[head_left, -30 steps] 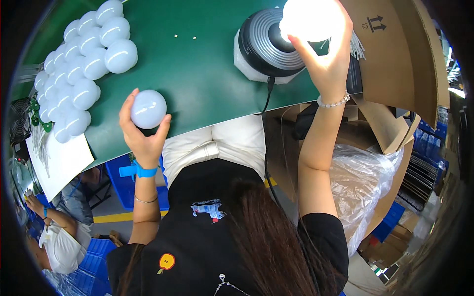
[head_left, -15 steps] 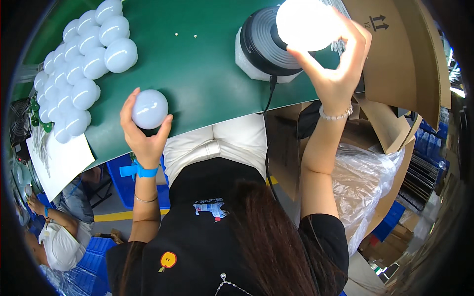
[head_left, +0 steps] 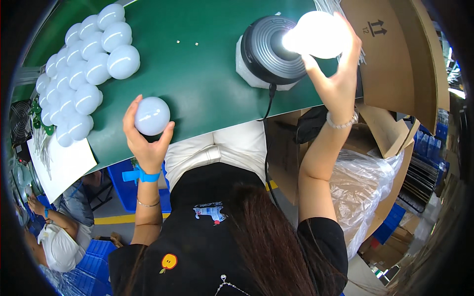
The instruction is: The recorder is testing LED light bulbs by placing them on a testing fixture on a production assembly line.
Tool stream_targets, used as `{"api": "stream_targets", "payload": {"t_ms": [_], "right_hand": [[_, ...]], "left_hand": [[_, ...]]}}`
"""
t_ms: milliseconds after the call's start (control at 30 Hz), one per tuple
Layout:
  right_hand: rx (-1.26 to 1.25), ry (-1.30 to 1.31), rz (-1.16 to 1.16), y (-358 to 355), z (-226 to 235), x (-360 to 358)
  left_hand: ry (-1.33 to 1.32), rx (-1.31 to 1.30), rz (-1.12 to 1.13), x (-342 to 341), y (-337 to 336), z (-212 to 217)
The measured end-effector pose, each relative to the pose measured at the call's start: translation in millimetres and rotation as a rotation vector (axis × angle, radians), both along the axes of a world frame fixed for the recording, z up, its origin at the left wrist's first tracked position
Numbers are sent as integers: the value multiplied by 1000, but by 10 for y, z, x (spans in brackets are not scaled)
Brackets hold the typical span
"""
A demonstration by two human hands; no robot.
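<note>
My left hand (head_left: 147, 143) is closed round a white light bulb (head_left: 152, 116), unlit, just above the near edge of the green table (head_left: 197, 89). On the right, my right hand (head_left: 336, 79) grips a brightly lit bulb (head_left: 320, 35) from its right side, thumb below and fingers above. Its lower left end is by the centre of a round black ribbed device (head_left: 275, 49); glare hides whether they touch. That device sits on a white foam block (head_left: 242, 61). Several unlit white bulbs (head_left: 84, 64) lie packed together at the table's left.
A black cable (head_left: 269, 101) drops from the device over the table edge. An open cardboard box (head_left: 382, 59) stands at the right, with clear plastic film (head_left: 365, 190) in another below. Two tiny pieces (head_left: 187, 43) lie mid-table. At lower left sits another person (head_left: 61, 241).
The lit bulb in my right hand has moved right and slightly down, uncovering more of the black device. My left hand stays nearly in place with its bulb.
</note>
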State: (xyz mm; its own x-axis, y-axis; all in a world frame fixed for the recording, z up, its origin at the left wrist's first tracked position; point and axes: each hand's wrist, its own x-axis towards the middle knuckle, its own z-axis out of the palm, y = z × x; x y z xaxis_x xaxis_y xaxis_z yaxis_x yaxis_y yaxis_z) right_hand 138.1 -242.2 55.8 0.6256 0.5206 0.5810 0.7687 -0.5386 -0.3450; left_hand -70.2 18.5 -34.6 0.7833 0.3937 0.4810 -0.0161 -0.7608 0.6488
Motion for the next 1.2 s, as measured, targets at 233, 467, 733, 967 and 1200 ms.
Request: {"api": "stream_targets", "payload": {"t_ms": [233,467,733,967,1200], "right_hand": [[48,-152,16,-41,100,-210],[345,-55,63,320,-102,31],[111,-6,10,182,-62,80],[99,113,43,-29,-15,-123],[-26,-241,-47,287,90,-126]], "left_hand": [[-24,-20,-48,59,-28,17],[-2,26,-2,2,10,8],[-2,2,-21,0,3,-10],[11,-3,-10,-8,10,5],[0,16,-18,6,10,14]]}}
